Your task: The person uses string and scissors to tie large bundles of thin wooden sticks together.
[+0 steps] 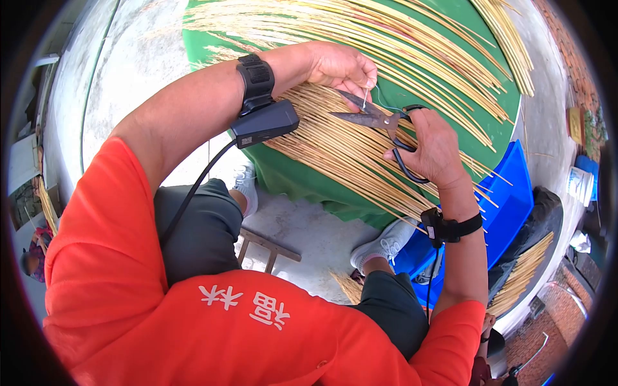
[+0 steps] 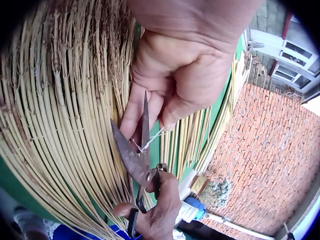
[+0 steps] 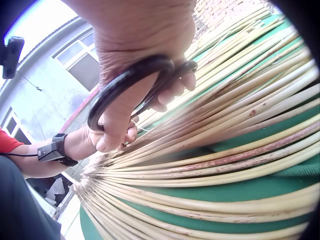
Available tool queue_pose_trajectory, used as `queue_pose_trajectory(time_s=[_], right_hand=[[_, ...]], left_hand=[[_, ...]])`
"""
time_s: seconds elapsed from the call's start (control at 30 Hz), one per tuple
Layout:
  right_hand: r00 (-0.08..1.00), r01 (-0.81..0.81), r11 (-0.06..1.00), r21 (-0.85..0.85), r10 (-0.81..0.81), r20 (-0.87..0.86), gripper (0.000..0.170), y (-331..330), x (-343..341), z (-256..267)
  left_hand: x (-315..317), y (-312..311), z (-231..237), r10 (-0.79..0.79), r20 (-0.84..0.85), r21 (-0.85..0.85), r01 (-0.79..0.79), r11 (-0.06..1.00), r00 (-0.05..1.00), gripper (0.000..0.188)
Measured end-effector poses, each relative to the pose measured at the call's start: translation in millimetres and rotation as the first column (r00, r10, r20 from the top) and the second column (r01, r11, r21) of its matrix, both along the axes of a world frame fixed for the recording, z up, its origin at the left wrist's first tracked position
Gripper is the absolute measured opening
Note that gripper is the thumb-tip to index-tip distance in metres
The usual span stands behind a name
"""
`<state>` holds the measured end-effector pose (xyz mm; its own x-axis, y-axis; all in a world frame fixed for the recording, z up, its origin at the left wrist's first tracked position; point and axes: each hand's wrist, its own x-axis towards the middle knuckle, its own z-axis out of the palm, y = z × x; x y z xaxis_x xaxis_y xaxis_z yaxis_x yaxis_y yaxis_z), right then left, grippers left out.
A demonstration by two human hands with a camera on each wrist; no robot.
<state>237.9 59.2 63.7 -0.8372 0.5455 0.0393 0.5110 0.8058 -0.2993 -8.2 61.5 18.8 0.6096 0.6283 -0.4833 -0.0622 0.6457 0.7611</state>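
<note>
My left hand pinches a thin white string between thumb and fingertips. The right hand grips a pair of scissors by its black handles, with thumb and fingers through the loops. Spread apart, the dark blades point at the left hand, and the string crosses between them in the left wrist view. Beneath both hands lie long, thin straw-coloured stalks, their bushy ends toward the left. The blades' tips overlap the left fingers in the left wrist view.
A green cloth covers the round table, with more stalks along its far side. Below the right arm sits a blue bin. A wooden stool stands near the feet. Cables run from both wrist cameras.
</note>
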Motion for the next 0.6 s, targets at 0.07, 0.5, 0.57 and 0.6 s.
queue_pose_trajectory(time_s=[0.07,0.5,0.57,0.6], right_hand=[[0.995,0.019,1.0,0.017,-0.018,-0.097,0.068,-0.7,3.3,-7.7],[0.994,0.096,0.991,-0.094,-0.1,-0.041,0.059,-9.2,2.5,1.8],[0.993,0.095,0.99,-0.108,-0.102,-0.064,0.059,-10.6,1.7,-2.3],[0.99,0.095,0.988,-0.123,-0.106,-0.088,0.059,-10.8,1.9,-3.5]], left_hand=[[1.9,-1.3,2.9,0.04,-0.05,0.011,-0.039,0.999,0.998,0.004],[3.1,-2.4,-1.6,0.163,0.046,0.023,-0.164,0.986,0.986,0.01],[5.5,-4.3,11.2,0.147,-0.033,0.064,-0.144,0.987,0.989,0.013],[4.4,-3.7,9.2,0.147,-0.033,0.065,-0.144,0.987,0.989,0.013]])
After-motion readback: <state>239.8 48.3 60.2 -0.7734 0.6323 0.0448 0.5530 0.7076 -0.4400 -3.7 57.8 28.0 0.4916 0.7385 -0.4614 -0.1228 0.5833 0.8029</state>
